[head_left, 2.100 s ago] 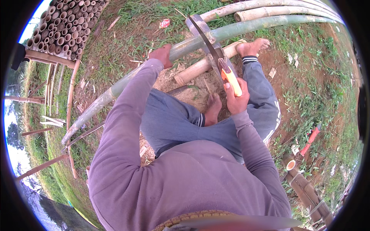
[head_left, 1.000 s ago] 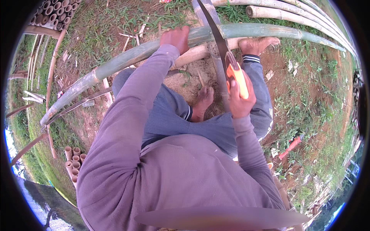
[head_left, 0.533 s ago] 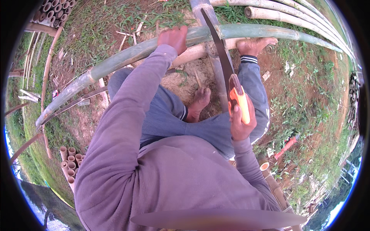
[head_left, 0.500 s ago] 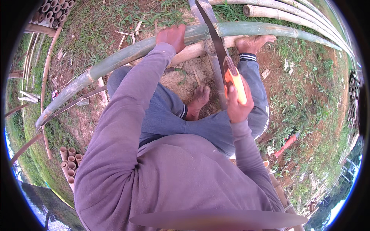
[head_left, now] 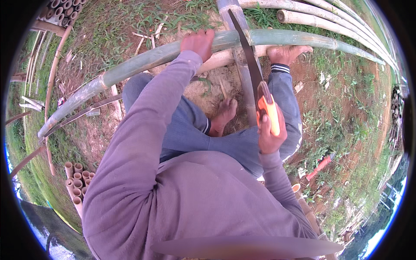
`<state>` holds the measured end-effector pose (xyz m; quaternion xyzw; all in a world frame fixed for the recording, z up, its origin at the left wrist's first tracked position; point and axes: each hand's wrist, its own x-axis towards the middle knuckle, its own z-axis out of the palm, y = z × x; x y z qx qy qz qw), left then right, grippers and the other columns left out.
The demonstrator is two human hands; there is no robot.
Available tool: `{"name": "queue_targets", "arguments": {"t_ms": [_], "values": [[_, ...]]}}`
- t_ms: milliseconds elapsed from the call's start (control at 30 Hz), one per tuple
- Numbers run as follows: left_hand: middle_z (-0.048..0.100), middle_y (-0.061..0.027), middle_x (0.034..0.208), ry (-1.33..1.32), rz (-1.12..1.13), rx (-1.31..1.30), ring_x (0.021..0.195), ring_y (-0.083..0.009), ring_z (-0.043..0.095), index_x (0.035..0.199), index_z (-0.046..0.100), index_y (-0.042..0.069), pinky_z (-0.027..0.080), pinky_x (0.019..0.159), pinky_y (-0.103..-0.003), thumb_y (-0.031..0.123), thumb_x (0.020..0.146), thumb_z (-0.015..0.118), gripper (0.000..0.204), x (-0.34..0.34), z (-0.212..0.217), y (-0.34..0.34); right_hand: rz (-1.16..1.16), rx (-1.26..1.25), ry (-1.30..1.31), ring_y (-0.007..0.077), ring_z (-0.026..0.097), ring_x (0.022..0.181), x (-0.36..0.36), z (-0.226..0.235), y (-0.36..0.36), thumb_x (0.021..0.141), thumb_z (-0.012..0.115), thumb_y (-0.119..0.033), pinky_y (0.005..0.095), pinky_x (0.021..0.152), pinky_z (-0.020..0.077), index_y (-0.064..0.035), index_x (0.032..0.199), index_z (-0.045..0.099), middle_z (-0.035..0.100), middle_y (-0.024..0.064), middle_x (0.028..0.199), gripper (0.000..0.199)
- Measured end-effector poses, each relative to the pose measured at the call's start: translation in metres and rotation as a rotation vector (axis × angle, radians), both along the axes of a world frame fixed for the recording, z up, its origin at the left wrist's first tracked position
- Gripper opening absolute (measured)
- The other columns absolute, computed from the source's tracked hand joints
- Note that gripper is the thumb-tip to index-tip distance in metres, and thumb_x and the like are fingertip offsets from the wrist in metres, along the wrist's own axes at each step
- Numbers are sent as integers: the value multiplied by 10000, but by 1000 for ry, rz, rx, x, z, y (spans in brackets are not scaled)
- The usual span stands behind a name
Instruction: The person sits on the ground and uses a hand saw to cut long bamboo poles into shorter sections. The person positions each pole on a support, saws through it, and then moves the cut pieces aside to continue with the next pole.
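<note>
A long green bamboo pole (head_left: 143, 62) runs across in front of me, from the lower left to the far right. My left hand (head_left: 198, 44) is closed over it, left of the saw. In my right hand (head_left: 272, 130) is a handsaw (head_left: 250, 56), gripped by its orange handle. The dark blade slants up and left across the pole, close to a joint, its tip beyond the pole's far side. Whether the teeth bite into the bamboo I cannot tell. My right foot (head_left: 286, 54) rests against a paler bamboo piece (head_left: 221, 60) under the green pole.
Pale bamboo poles (head_left: 312, 24) lie at the far right. Cut bamboo tubes stand bundled at the lower left (head_left: 78, 182) and stacked at the far left (head_left: 60, 13). A red-handled tool (head_left: 318, 168) lies on the grass to my right. A bamboo support (head_left: 245, 82) passes under the pole.
My right hand has drawn the saw back toward me, so less of the blade reaches beyond the pole. My left hand keeps its hold on the bamboo.
</note>
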<state>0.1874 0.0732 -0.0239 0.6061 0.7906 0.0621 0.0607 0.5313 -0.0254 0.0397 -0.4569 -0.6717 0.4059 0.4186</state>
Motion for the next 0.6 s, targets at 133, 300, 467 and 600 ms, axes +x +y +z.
{"name": "queue_targets", "arguments": {"t_ms": [133,300,467,600], "values": [[722,-169,1182,-26,12,-42,1116,-387,724,1267,578,125,572,944,-515,223,785,828,552,7,18,2,-21,32,111,192,716,1111,-102,-22,112,983,754,-121,316,981,553,47,1353,661,737,163,1270,417],[709,-157,1200,-57,-25,-86,1129,-399,714,1287,570,141,575,937,-515,229,776,833,581,-19,24,9,4,44,218,169,707,1108,-120,-23,118,984,749,-110,320,975,555,48,1350,660,750,143,1233,409],[695,-165,1246,51,44,-44,1144,-400,707,1302,557,129,572,950,-517,251,768,851,621,-51,13,-7,34,65,231,179,709,1132,-154,-39,102,973,762,-111,335,991,552,52,1366,647,749,150,1240,441],[704,-171,1246,105,-34,8,1113,-400,717,1319,553,109,570,960,-518,322,752,871,685,-62,12,-2,18,196,167,189,693,1177,-143,-61,91,978,747,-99,352,1011,549,51,1386,632,731,165,1292,449]]}}
